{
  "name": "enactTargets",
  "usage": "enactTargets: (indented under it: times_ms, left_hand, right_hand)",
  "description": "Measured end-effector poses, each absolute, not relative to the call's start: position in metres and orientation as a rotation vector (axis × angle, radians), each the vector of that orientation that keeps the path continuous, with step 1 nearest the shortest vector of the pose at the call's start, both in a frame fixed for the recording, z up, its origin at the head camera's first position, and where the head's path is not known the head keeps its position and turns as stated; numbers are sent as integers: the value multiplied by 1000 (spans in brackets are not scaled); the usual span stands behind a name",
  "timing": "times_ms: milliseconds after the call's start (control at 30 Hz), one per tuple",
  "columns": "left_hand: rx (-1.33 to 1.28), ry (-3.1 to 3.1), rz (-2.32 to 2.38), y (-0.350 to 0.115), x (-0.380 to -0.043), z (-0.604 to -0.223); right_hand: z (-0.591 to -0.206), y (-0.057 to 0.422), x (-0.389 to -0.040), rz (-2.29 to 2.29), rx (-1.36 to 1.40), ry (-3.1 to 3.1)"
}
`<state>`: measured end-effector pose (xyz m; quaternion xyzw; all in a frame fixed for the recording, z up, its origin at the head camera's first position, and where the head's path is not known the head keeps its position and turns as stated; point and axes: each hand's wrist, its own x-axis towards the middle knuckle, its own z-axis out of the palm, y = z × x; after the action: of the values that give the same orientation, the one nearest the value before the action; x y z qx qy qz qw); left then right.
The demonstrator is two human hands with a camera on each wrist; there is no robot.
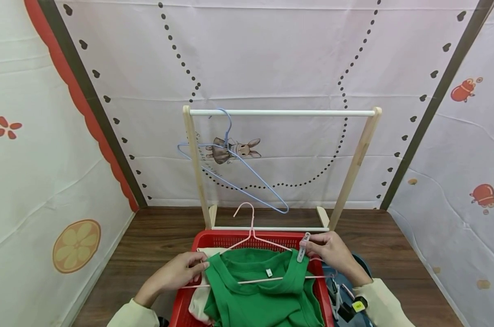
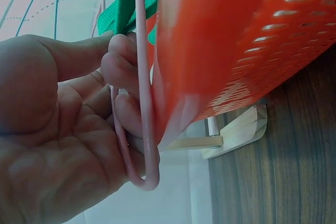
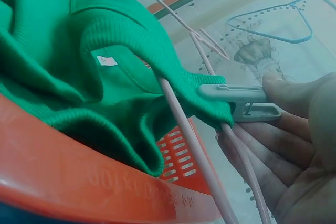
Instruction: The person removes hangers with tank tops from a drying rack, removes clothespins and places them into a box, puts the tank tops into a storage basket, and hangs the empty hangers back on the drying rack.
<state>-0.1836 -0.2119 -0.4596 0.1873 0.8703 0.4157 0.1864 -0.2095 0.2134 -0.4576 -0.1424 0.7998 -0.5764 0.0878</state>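
Observation:
A green sleeveless top lies over the red basket, with a pink hanger inside its shoulders. My left hand pinches the top's left shoulder between thumb and fingers; in the left wrist view the hanger's end loops past those fingers. At the other shoulder, my right hand holds a pale grey clothespin by its handles. The clothespin's jaws sit over the green strap, beside the hanger wire. The hanger's hook points up and to the left.
A red perforated basket also holds a cream garment. Behind it stands a wooden rack with a white bar, from which a blue hanger hangs tilted. At the right, a blue basin contains several clothespins.

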Motion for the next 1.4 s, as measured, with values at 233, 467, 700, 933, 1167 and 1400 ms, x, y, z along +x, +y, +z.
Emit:
enactTargets:
  times_ms: [233,467,700,933,1167,1400]
  left_hand:
    - [526,2453,1167,-212,-184,-460]
    - [532,2457,1160,-212,-184,-460]
    - [537,2446,1168,-212,-185,-460]
    - [548,2459,1147,-211,-184,-459]
    - [535,2455,1151,-211,-184,-459]
    - [537,2449,1156,-211,-184,-459]
  right_hand:
    - [-460,213,-208,-1717,-520,2470]
    - [-460,213,-208,-1758,-532,2511]
    - [-459,212,-210,-1834,-451,2474]
    - [-461,214,-214,-1942,-430,2471]
    - [-461,215,-214,-1936,-444,2479]
    - [-460,217,-214,-1929,-444,2478]
